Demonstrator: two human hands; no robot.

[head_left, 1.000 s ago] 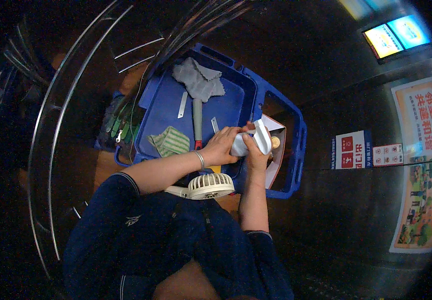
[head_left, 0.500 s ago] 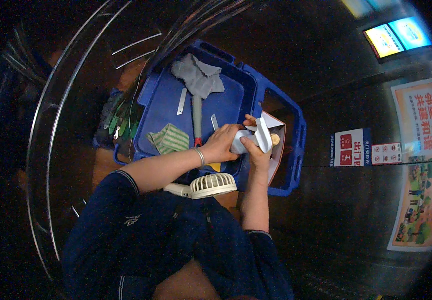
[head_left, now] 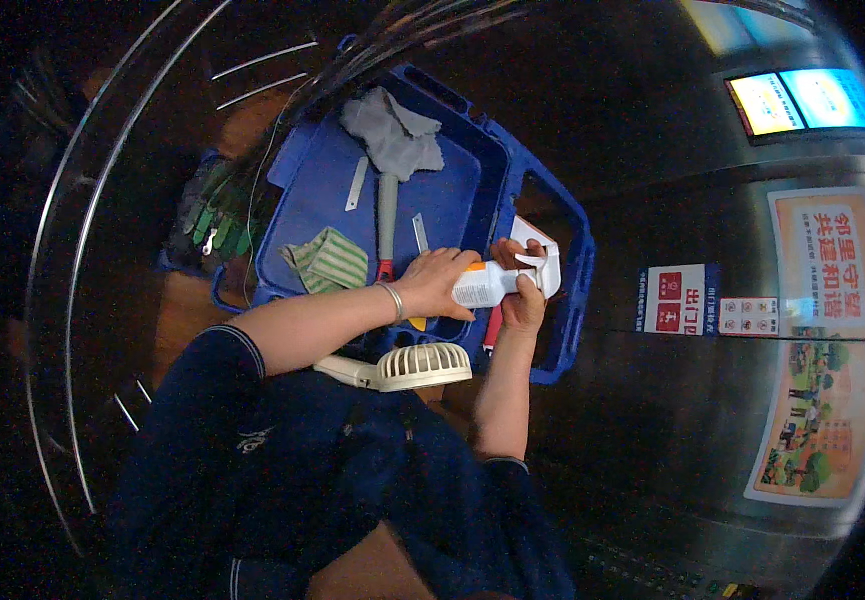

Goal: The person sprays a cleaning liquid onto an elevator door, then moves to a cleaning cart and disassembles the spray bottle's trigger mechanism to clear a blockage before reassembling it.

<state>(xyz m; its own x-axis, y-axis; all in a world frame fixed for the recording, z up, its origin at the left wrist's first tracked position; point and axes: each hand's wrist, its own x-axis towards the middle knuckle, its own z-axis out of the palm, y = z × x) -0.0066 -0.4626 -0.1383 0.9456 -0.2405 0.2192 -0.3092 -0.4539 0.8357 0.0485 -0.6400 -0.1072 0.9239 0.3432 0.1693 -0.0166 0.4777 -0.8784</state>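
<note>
Above the right part of a blue plastic bin [head_left: 468, 190], my two hands hold a white spray bottle [head_left: 480, 288] lying on its side. My left hand [head_left: 437, 282] is wrapped round the bottle's body, a bracelet on its wrist. Closed about the neck and the white spray head [head_left: 550, 270] is my right hand [head_left: 520, 300]. In the bin lie a crumpled grey cloth [head_left: 391, 135], a green-and-white striped cloth [head_left: 331, 262], and a tool with a grey handle [head_left: 388, 215] and a red part. Two thin metal strips [head_left: 357, 184] flank that handle.
A cream fan [head_left: 423, 368] hangs before my chest. The bin's blue handle frame [head_left: 583, 250] extends on the right, with a red-handled item [head_left: 493, 328] nearby. Green items [head_left: 221, 220] sit in a dark bag at left. Metal rails [head_left: 103, 180] curve past; posters [head_left: 825, 260] cover the right wall.
The bottle has been turned, so its printed label now shows and its spray head points differently. Both hands stay on it. The whole view has shifted slightly.
</note>
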